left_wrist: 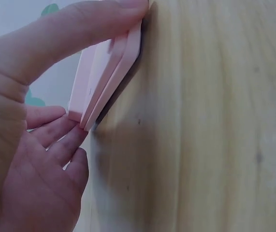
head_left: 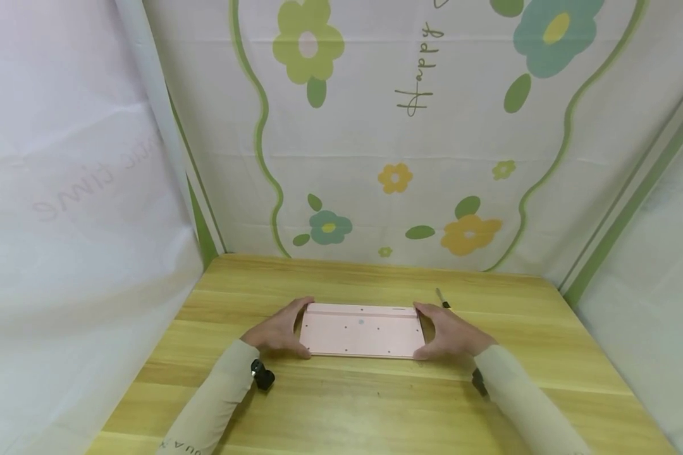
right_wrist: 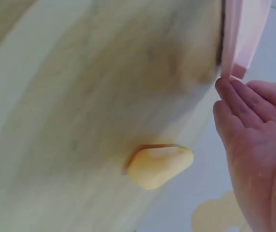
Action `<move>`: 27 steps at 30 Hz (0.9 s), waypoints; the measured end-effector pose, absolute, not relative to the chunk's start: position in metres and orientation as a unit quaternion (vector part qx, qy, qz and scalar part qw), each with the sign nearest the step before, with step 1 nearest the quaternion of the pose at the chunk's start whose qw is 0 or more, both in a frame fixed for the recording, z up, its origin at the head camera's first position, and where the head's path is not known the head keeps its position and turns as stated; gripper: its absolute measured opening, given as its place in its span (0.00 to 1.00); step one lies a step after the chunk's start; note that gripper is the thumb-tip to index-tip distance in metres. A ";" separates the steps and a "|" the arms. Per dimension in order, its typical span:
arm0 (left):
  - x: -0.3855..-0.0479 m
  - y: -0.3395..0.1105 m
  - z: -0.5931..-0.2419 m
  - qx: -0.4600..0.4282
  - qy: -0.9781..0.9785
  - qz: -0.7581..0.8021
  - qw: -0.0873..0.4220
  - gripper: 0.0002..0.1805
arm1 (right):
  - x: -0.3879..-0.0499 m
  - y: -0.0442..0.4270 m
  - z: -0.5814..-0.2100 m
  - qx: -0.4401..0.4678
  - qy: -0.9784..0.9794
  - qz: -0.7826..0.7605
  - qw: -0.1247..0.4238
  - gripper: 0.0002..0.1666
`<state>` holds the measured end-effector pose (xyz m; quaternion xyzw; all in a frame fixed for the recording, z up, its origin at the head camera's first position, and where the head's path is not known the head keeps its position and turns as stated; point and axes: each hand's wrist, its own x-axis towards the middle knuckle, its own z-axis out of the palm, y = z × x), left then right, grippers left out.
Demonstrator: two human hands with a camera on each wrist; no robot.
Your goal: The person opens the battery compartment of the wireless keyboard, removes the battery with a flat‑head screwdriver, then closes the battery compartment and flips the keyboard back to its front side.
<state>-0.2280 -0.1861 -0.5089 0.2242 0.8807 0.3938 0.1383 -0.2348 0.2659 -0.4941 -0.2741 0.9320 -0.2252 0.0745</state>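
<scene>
A pink keyboard (head_left: 362, 335) lies back side up on the wooden table, with small dark screw holes and a raised strip along its far edge. Its keys are hidden underneath. My left hand (head_left: 279, 327) grips the left end, thumb at the near corner and fingers at the far one. At the opposite end my right hand (head_left: 449, 332) holds the keyboard the same way. In the left wrist view, the pink edge (left_wrist: 111, 79) sits between thumb and fingertips, a dark layer below it. The right wrist view shows fingertips touching the far corner; the thumb is out of view.
Beyond my right hand lies a small screwdriver (head_left: 444, 299) with a metal shaft; its yellow handle end (right_wrist: 159, 166) shows in the right wrist view. Flower-printed white cloth (head_left: 347, 139) hangs behind the table (head_left: 341, 404), with white cloth on both sides.
</scene>
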 end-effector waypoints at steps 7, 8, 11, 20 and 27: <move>-0.226 -0.194 -0.511 0.223 0.879 0.396 0.144 0.72 | -0.238 0.261 -0.482 -0.290 0.929 -0.226 0.034 0.48; -0.227 -0.195 -0.511 0.225 0.879 0.396 0.143 0.71 | -0.239 0.260 -0.481 -0.293 0.928 -0.230 0.024 0.43; -0.227 -0.198 -0.511 0.226 0.880 0.392 0.141 0.70 | -0.243 0.254 -0.476 -0.308 0.924 -0.228 -0.004 0.29; -0.225 -0.200 -0.511 0.219 0.878 0.402 0.138 0.69 | -0.258 0.231 -0.468 -0.334 0.923 -0.190 -0.015 0.13; -0.226 -0.196 -0.510 0.215 0.882 0.396 0.138 0.69 | -0.268 0.222 -0.469 -0.342 0.924 -0.171 -0.002 0.11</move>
